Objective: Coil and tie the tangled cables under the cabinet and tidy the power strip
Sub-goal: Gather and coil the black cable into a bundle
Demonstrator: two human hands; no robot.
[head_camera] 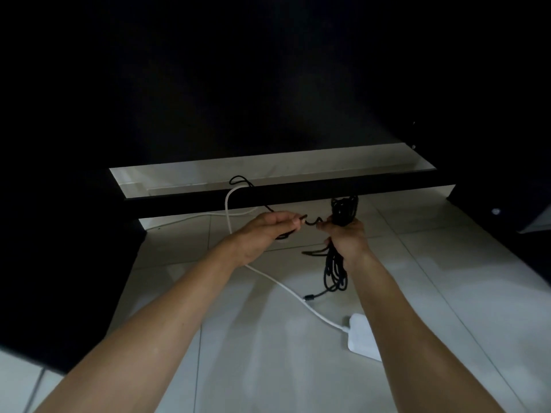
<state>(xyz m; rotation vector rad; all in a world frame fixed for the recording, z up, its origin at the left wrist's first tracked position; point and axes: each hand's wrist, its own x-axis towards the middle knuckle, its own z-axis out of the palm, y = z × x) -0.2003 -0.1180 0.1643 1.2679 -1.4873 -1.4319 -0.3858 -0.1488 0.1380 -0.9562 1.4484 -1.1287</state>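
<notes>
Dim, upper half near black; floor (268, 368) lit w/ soft shadows, wide-angle edge bending.

Dim room: pale tiled floor (244, 368) beneath a black cabinet (74, 263) and crossbar (298, 192).

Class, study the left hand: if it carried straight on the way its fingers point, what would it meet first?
Probably the right hand gripping the black cable bundle: the left hand points rightward at it, a short strand between them. Depth is uncertain.

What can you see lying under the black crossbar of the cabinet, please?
A white cable and a thin black cable cross the black crossbar, over pale floor tiles. Where they lead behind it is hidden in darkness.
</notes>
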